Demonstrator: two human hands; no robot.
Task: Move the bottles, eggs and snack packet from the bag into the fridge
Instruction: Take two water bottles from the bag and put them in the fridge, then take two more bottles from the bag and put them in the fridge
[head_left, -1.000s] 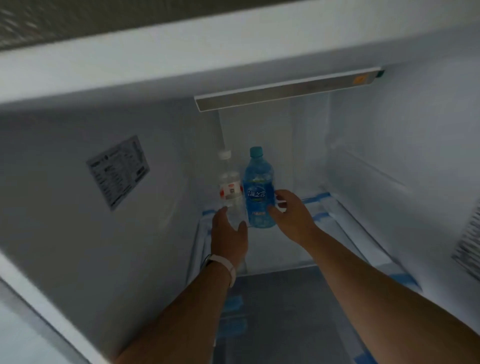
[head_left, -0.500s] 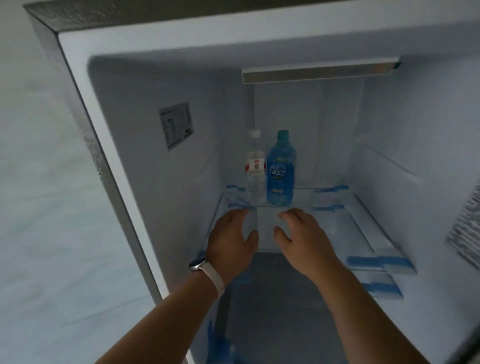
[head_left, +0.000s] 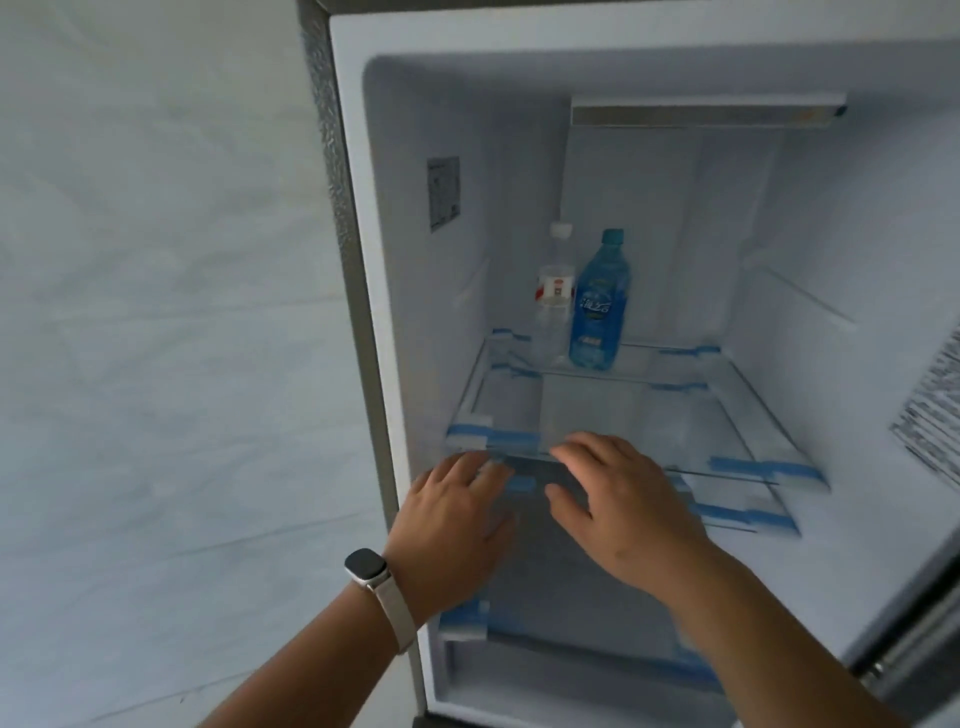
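We're looking into the open fridge (head_left: 831, 234), which fills the right two thirds of the frame, and both bottles are standing upright at the back of the upper glass shelf (head_left: 675, 415), left of centre. The clear bottle (head_left: 555, 306), with its white cap and red-and-white label, is on the left. The blue bottle (head_left: 597, 312) with the teal cap is just beside it on the right, so close we can't say whether they touch. Down at lower centre, our left hand (head_left: 452, 530) is out in front of the shelf's front edge, fingers loosely spread and holding nothing. Its fingertips are blurred, and we can't tell whether they touch the glass. A watch (head_left: 366, 566) on a pale strap sits on that wrist. Just to the right, our right hand (head_left: 623, 509) hovers palm down at the same edge, fingers relaxed and apart, thumb out to the left, nothing in its grasp. The two hands are near each other but not touching, both well in front of the bottles. Strips of blue tape (head_left: 467, 432) mark the shelf corners and the shelves below. A printed label (head_left: 443, 193) is stuck on the left inner wall, a long light bar (head_left: 701, 111) runs across the top, and another sticker (head_left: 930, 415) shows at the right edge of the frame. A plain white wall (head_left: 156, 312) fills the left of the frame.
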